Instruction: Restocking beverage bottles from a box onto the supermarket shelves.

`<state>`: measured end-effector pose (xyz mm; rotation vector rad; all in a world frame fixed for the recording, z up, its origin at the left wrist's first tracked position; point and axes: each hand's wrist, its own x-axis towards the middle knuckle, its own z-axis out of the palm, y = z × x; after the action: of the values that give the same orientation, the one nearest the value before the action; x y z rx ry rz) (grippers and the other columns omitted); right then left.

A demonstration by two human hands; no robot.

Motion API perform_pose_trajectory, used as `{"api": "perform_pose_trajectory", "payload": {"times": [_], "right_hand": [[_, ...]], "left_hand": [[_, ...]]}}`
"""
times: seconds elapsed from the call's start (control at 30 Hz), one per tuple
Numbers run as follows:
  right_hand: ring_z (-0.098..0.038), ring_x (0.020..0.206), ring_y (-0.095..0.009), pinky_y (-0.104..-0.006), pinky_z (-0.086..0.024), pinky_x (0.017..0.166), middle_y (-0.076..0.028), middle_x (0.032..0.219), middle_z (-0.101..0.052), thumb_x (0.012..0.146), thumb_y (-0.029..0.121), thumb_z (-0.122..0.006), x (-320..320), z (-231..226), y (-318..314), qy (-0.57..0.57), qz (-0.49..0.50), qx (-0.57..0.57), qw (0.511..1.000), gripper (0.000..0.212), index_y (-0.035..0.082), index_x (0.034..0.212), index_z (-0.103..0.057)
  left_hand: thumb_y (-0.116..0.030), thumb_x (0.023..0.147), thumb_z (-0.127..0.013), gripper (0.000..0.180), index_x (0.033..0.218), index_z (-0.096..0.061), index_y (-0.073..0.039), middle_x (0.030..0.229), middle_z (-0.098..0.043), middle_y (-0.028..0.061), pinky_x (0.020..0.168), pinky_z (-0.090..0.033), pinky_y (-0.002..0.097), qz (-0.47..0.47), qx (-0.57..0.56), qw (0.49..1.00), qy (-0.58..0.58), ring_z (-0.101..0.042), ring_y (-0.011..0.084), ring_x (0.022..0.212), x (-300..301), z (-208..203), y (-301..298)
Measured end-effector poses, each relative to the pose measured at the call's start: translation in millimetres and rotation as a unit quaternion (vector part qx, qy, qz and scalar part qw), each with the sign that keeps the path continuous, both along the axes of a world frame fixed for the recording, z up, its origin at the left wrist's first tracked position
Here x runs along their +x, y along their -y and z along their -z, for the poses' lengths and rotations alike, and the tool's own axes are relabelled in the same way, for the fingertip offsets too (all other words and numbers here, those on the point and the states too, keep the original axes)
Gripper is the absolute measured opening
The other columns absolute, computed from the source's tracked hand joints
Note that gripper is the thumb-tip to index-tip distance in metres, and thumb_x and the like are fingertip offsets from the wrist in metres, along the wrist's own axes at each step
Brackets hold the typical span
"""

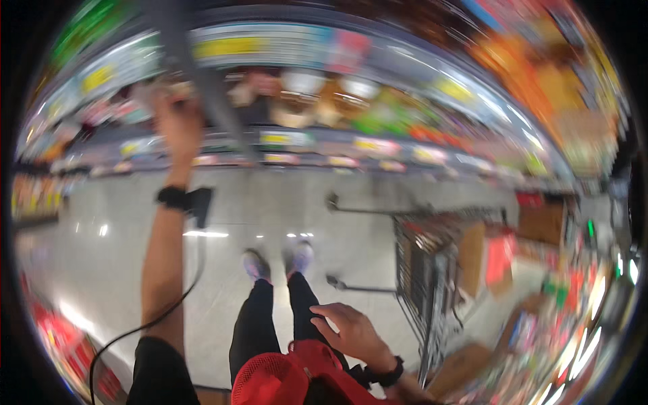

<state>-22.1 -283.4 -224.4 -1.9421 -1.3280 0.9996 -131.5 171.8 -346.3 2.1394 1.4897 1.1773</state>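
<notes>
My left hand point(179, 125) is stretched forward to a store shelf point(324, 138) of packaged goods. Motion blur smears its fingers, so whether they grip anything cannot be made out. A grey upright post point(209, 81) stands right beside that hand. Blurred jars with white lids point(302, 84) are on the shelf to its right. My right hand point(351, 331) hangs low in front of my body, thumb and fingers apart, holding nothing. Near it is a red mesh piece point(263, 381) at my front.
A metal shopping cart point(425, 270) stands on my right, its handle bars pointing toward me. Cardboard boxes point(540, 223) and a red package point(499, 256) are beyond it. More stocked goods point(526, 331) line the right edge. Red packages point(67, 337) stand at lower left.
</notes>
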Motion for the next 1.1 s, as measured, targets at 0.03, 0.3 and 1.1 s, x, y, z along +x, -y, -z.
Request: {"api": "perform_pose_trajectory", "payload": {"times": [0.03,0.3,1.1], "right_hand": [[-0.068,0.079,-0.03,-0.0343,-0.056,0.068,-0.012,0.092,-0.07,0.088,0.014,-0.069,16,-19,15,-0.001,0.014,0.017,1.0,0.02,0.004,0.105,-0.066],[-0.058,0.071,-0.013,-0.0265,-0.045,0.065,-0.008,0.078,-0.063,0.102,0.015,-0.049,217,-111,216,0.142,0.515,0.111,0.838,0.028,-0.002,0.085,-0.063],[-0.055,0.115,-0.025,-0.0403,-0.052,0.09,-0.013,0.125,-0.054,0.067,-0.001,-0.078,393,324,305,-0.058,0.271,-0.106,0.955,0.072,-0.001,0.13,-0.045]], "left_hand": [[-0.011,0.088,-0.066,0.04,0.123,-0.051,0.0,0.123,-0.056,0.0183,0.093,-0.047,0.0423,0.006,0.009,0.999,0.041,-0.058,0.033,0.107,-2,5,10],[-0.004,0.094,-0.059,0.027,0.121,-0.058,0.0,0.124,-0.06,0.0169,0.094,-0.047,0.0375,0.163,0.043,0.975,-0.142,-0.058,0.0314,0.114,-78,39,173],[-0.023,0.085,-0.062,0.033,0.113,-0.066,-0.005,0.114,-0.063,0.0212,0.092,-0.051,0.0431,0.109,-0.499,0.791,-0.337,-0.065,0.0346,0.1,-235,51,371]]}}
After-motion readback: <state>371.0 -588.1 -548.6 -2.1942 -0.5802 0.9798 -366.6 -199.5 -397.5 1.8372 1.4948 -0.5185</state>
